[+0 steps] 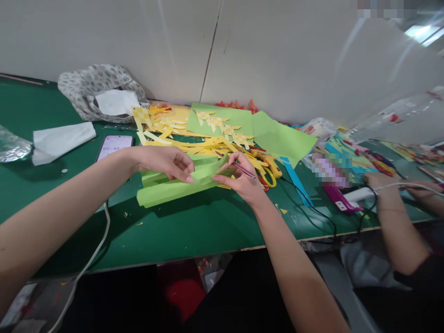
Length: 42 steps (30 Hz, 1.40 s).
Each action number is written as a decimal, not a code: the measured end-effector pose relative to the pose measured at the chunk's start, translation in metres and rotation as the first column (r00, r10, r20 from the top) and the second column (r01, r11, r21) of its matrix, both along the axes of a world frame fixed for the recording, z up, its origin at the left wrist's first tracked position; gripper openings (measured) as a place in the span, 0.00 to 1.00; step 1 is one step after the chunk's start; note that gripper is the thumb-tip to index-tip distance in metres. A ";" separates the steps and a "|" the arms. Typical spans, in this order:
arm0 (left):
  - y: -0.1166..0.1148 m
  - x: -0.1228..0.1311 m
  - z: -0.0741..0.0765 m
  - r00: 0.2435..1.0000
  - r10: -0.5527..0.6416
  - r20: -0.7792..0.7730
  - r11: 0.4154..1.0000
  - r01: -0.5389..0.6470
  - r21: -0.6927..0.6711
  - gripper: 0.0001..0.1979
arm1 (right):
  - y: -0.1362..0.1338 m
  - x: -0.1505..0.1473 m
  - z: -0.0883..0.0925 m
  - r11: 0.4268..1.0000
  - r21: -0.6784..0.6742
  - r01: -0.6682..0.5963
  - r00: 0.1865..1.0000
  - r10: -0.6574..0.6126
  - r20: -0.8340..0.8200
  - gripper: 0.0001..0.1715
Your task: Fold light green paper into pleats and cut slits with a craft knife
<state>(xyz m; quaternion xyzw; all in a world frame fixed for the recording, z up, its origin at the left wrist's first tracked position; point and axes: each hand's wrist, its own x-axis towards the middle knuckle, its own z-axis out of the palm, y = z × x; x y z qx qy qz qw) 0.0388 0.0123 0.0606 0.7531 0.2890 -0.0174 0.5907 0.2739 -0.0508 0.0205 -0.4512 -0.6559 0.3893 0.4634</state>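
Note:
A light green sheet of paper (pixel 173 190), folded into long pleats, lies across the front of my work area. My right hand (pixel 244 178) pinches its right end between thumb and fingers. A slim purple pen (pixel 245 171) is tucked in the same hand, its tip pointing up and left. Over the paper's middle is my left hand (pixel 168 162), thumb and fingers apart and loosely curved; the thumb tip is at the fold. Behind the paper lie yellow paper strips (pixel 194 147), with yellow-handled scissors (pixel 268 175) just right of my right hand.
On the green table (pixel 194 236), a phone (pixel 114 144) shows a timer. A patterned cloth bag (pixel 79 88) and a white tissue (pixel 64 138) are left; flat green sheets (pixel 282 138) lie behind. At right are a blue strip (pixel 296 180), a cable and a co-worker's arm (pixel 397 222).

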 end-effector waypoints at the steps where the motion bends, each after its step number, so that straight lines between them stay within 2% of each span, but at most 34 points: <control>1: 0.000 -0.001 0.000 1.000 0.018 0.005 1.000 -0.018 0.022 0.15 | 0.000 0.000 0.000 1.000 0.003 0.004 1.000 -0.004 0.000 0.29; 6: 0.002 -0.004 -0.002 0.991 0.131 -0.025 0.986 -0.128 0.106 0.15 | 0.000 0.001 0.001 1.000 -0.026 0.004 1.000 -0.004 -0.004 0.29; 9: 0.003 -0.006 -0.002 0.987 0.155 -0.030 0.981 -0.151 0.120 0.15 | 0.001 0.002 0.001 1.000 -0.026 0.004 1.000 -0.004 -0.009 0.29; 16: 0.005 -0.006 -0.002 0.998 0.028 -0.057 0.991 -0.021 0.132 0.18 | 0.002 0.003 -0.001 0.999 -0.032 0.001 1.000 -0.001 -0.006 0.29; 23: 0.008 -0.010 -0.002 0.985 0.171 0.008 0.975 -0.170 0.140 0.15 | 0.001 0.003 0.003 0.998 -0.055 0.018 0.999 -0.020 -0.026 0.30; 25: 0.008 -0.012 -0.001 0.991 0.132 -0.031 0.987 -0.128 0.097 0.14 | 0.001 0.003 0.004 0.998 -0.056 0.018 1.000 -0.019 -0.021 0.30; 27: 0.008 -0.013 0.001 0.996 0.043 -0.080 0.998 -0.039 0.059 0.15 | 0.001 0.003 0.003 0.998 -0.056 0.014 1.000 -0.015 -0.017 0.30; 29: 0.009 -0.014 0.003 0.994 -0.007 -0.110 0.998 0.015 0.068 0.17 | 0.002 0.004 0.003 0.998 -0.058 0.011 1.000 -0.012 -0.014 0.30; 34: 0.015 -0.021 0.006 0.997 0.035 -0.064 0.985 -0.023 0.174 0.18 | 0.002 0.004 0.001 0.999 -0.045 -0.003 1.000 0.003 0.004 0.29; 37: 0.017 -0.025 0.008 0.997 0.051 -0.062 0.979 -0.037 0.202 0.15 | 0.003 0.004 0.001 1.000 -0.031 0.000 1.000 0.000 0.015 0.28; 39: 0.015 -0.026 0.009 0.994 0.022 -0.107 0.981 -0.001 0.191 0.13 | 0.003 0.004 0.002 1.000 -0.021 0.013 1.000 -0.012 0.021 0.28; 42: 0.013 -0.024 0.010 0.985 -0.050 -0.164 0.982 0.078 0.171 0.16 | 0.003 0.004 0.002 1.000 -0.008 0.025 0.999 -0.025 0.023 0.28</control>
